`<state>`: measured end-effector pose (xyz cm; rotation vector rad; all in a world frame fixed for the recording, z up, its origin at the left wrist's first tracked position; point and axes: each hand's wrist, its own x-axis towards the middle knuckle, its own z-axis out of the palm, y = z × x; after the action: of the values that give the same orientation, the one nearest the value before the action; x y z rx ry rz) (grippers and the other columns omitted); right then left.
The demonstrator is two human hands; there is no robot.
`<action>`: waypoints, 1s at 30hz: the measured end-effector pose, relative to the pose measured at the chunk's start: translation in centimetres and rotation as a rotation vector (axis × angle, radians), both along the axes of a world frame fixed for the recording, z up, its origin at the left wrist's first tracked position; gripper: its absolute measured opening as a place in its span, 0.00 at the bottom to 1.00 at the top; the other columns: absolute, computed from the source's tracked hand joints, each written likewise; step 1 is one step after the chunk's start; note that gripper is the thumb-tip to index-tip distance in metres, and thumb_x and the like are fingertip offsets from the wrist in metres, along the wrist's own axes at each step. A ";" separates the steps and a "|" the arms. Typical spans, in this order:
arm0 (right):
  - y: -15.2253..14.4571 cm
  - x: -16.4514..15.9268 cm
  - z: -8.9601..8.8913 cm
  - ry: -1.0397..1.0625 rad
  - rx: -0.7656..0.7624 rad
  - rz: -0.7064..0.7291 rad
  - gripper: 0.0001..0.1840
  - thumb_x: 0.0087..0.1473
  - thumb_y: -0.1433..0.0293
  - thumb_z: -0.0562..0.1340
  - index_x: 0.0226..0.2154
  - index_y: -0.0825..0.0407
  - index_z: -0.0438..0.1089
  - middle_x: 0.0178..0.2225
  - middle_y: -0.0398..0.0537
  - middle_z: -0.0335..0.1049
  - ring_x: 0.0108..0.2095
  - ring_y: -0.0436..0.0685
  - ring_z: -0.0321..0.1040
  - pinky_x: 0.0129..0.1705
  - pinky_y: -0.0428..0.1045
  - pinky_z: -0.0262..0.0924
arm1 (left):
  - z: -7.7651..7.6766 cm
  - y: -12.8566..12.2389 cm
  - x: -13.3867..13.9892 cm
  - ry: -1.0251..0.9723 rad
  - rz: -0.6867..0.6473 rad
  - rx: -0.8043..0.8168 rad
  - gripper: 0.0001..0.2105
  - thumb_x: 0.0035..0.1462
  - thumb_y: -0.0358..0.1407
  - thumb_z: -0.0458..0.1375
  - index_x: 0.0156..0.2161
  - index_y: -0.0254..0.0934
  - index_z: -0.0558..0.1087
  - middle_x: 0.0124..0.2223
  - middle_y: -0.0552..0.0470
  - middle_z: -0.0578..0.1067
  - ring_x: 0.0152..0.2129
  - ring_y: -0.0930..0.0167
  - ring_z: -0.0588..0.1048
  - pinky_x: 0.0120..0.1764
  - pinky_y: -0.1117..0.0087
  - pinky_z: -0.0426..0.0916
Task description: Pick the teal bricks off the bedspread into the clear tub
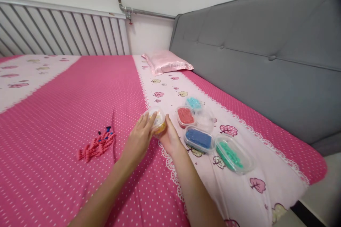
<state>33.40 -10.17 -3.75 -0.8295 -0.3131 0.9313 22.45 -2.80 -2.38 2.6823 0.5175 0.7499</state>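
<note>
Over the middle of the bed, both hands are around a small clear plastic container point(160, 128) with yellow contents. Its see-through lid point(156, 114) is on the top, tilted a little toward me. My left hand point(141, 133) lies across the lid and near side, fingers closed on it. From the right and below, my right hand point(169, 137) cups the container, thumb up along its side. To the right stand tubs of red pieces point(185, 116), light blue pieces point(194, 103), dark blue pieces point(199, 139) and green pieces point(229, 154).
A pile of coral-red linked pieces point(96, 147) with some blue bits lies left on the pink bedspread point(106, 88). A clear lid or tub point(206, 118) sits among the tubs. Behind are a pink pillow point(167, 62), a grey headboard point(253, 42) and a radiator point(64, 32).
</note>
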 end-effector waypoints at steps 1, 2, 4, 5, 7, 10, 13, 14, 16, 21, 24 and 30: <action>0.2 0.2 -0.1 0.061 -0.003 0.029 0.26 0.67 0.51 0.54 0.56 0.50 0.67 0.53 0.53 0.72 0.43 0.55 0.73 0.41 0.52 0.71 | -0.2 0.0 0.0 0.002 0.001 0.017 0.25 0.71 0.41 0.46 0.71 0.44 0.56 0.72 0.42 0.57 0.70 0.58 0.55 0.67 0.48 0.57; 0.3 0.4 -0.1 0.116 -0.011 0.052 0.24 0.66 0.52 0.56 0.53 0.53 0.69 0.49 0.52 0.73 0.41 0.54 0.73 0.41 0.53 0.71 | -0.4 0.0 0.1 0.008 -0.007 0.034 0.25 0.71 0.40 0.47 0.71 0.44 0.56 0.71 0.42 0.58 0.69 0.58 0.56 0.66 0.49 0.59; 0.3 0.9 0.0 0.209 -0.025 0.081 0.21 0.64 0.56 0.60 0.51 0.54 0.69 0.47 0.51 0.72 0.41 0.55 0.73 0.42 0.55 0.71 | -0.5 0.0 0.1 0.029 -0.053 0.067 0.25 0.70 0.41 0.48 0.70 0.44 0.58 0.70 0.42 0.61 0.68 0.58 0.58 0.65 0.51 0.62; 0.2 1.2 0.0 0.246 -0.029 0.089 0.21 0.64 0.57 0.61 0.52 0.54 0.69 0.48 0.51 0.72 0.42 0.56 0.72 0.43 0.56 0.71 | -0.5 0.1 0.1 0.043 -0.088 0.082 0.25 0.70 0.41 0.49 0.69 0.44 0.59 0.69 0.43 0.62 0.68 0.59 0.59 0.64 0.52 0.63; 0.0 1.5 -0.1 0.304 -0.034 0.103 0.20 0.64 0.59 0.62 0.53 0.53 0.69 0.50 0.52 0.71 0.45 0.57 0.72 0.45 0.57 0.71 | -0.4 0.6 -0.3 0.070 -0.161 0.110 0.23 0.69 0.42 0.50 0.67 0.46 0.63 0.68 0.46 0.64 0.66 0.60 0.62 0.64 0.55 0.65; 0.0 1.6 -0.3 0.359 -0.032 0.127 0.20 0.64 0.59 0.62 0.53 0.53 0.68 0.51 0.52 0.71 0.45 0.57 0.72 0.46 0.57 0.71 | -0.1 1.8 -1.0 0.091 -0.222 0.142 0.21 0.70 0.44 0.50 0.65 0.49 0.66 0.67 0.50 0.66 0.64 0.62 0.66 0.61 0.56 0.69; 0.3 1.3 -0.6 0.391 -0.019 0.156 0.20 0.64 0.60 0.62 0.53 0.53 0.69 0.50 0.52 0.71 0.44 0.57 0.72 0.45 0.56 0.71 | -0.2 3.0 -1.6 0.088 -0.221 0.166 0.20 0.70 0.43 0.48 0.64 0.50 0.68 0.64 0.50 0.70 0.60 0.61 0.71 0.56 0.55 0.73; 0.5 1.2 -0.6 0.400 -0.015 0.168 0.20 0.64 0.60 0.62 0.53 0.53 0.69 0.50 0.52 0.71 0.44 0.56 0.72 0.44 0.56 0.71 | -0.3 3.3 -1.7 0.081 -0.215 0.175 0.20 0.70 0.43 0.48 0.64 0.50 0.68 0.64 0.50 0.71 0.59 0.61 0.72 0.56 0.55 0.74; 0.8 0.9 -0.8 0.414 -0.006 0.193 0.19 0.64 0.60 0.62 0.52 0.54 0.69 0.49 0.51 0.71 0.43 0.56 0.72 0.44 0.55 0.71 | -0.3 3.8 -1.8 0.061 -0.206 0.192 0.20 0.71 0.43 0.47 0.62 0.48 0.70 0.62 0.49 0.72 0.58 0.61 0.73 0.57 0.54 0.73; 1.8 0.0 -1.0 0.413 0.036 0.205 0.19 0.64 0.60 0.62 0.52 0.54 0.69 0.48 0.51 0.72 0.42 0.55 0.72 0.42 0.54 0.71 | 0.2 4.2 -2.2 0.009 -0.199 0.210 0.21 0.71 0.44 0.45 0.58 0.44 0.75 0.58 0.46 0.76 0.55 0.62 0.75 0.56 0.56 0.72; 2.3 -0.8 -1.2 0.386 0.019 0.210 0.19 0.64 0.60 0.62 0.52 0.54 0.69 0.48 0.51 0.72 0.42 0.55 0.72 0.42 0.54 0.71 | 0.9 4.2 -2.7 -0.011 -0.180 0.199 0.22 0.70 0.47 0.44 0.54 0.43 0.77 0.55 0.45 0.79 0.52 0.61 0.77 0.53 0.57 0.73; 2.8 -2.9 -1.0 0.218 -0.066 0.187 0.21 0.64 0.58 0.61 0.54 0.53 0.68 0.51 0.52 0.71 0.46 0.57 0.72 0.46 0.57 0.71 | 3.5 5.4 -4.5 -0.051 -0.039 0.125 0.26 0.70 0.51 0.40 0.50 0.40 0.77 0.48 0.45 0.81 0.43 0.62 0.79 0.46 0.61 0.73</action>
<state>30.52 -7.37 -4.79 -0.7592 -0.1731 1.2021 17.97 2.60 1.12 2.7702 0.4175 0.8643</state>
